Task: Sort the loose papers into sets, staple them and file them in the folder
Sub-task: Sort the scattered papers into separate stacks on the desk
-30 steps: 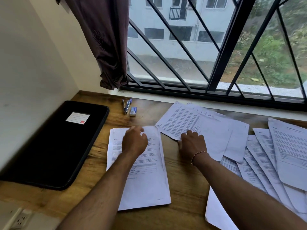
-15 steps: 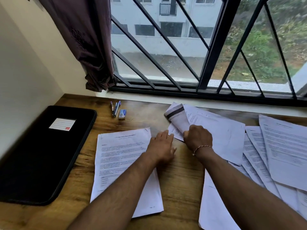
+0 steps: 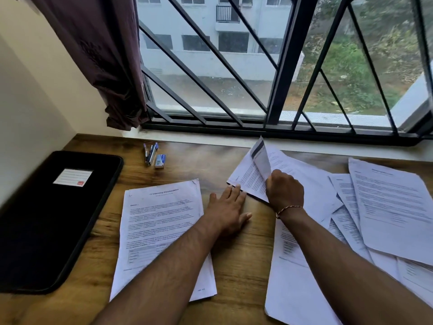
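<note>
The right hand (image 3: 284, 191) has its grip closed around the top sheet (image 3: 260, 158), pinching its near edge, so the sheet stands curled up from the pile (image 3: 248, 181) below it. This pile lies in the middle of the wooden surface (image 3: 241, 266), near the window (image 3: 234, 66). A thin bracelet (image 3: 288, 209) is on the right wrist.

The left hand (image 3: 228, 208) lies flat on the surface with the fingers straight and a little spread. Its fingertips touch the near left corner of the pile, and it holds nothing.

Left of this hand lies a printed set (image 3: 159, 221) with a title line at the top; the left forearm crosses its lower right part. The loose papers (image 3: 393, 207) overlap each other on the right side of the surface.

The black folder (image 3: 46, 219) lies closed at the far left, with a white label on it. Behind the printed set there is a slim blue and silver tool (image 3: 150, 154), too small to tell what it is, with a small blue box (image 3: 160, 160) just beside it. A dark curtain (image 3: 100, 55) hangs at the left of the window.
</note>
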